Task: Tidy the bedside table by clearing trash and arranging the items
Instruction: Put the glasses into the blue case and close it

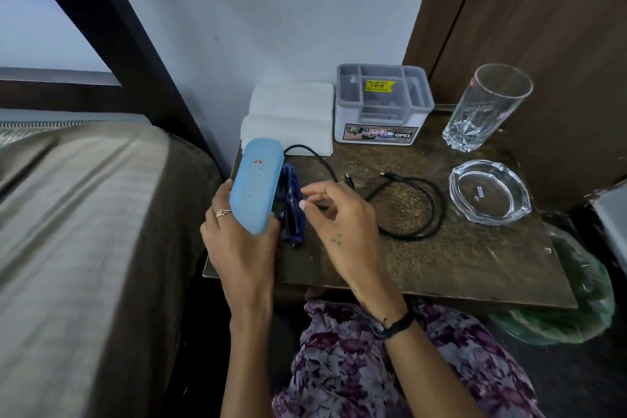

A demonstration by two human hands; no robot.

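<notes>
Light-blue glasses case (256, 185), red-smudged lid, gaping open, dark-blue lining.

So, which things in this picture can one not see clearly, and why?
- Head view: inside of the open blue case; the lid and left hand hide it.
- Dark blue item in the case: mostly covered by the lid and right hand, so unidentifiable.
- Organizer box: sticker print too small.
- Green bag: the table edge hides part.
</notes>
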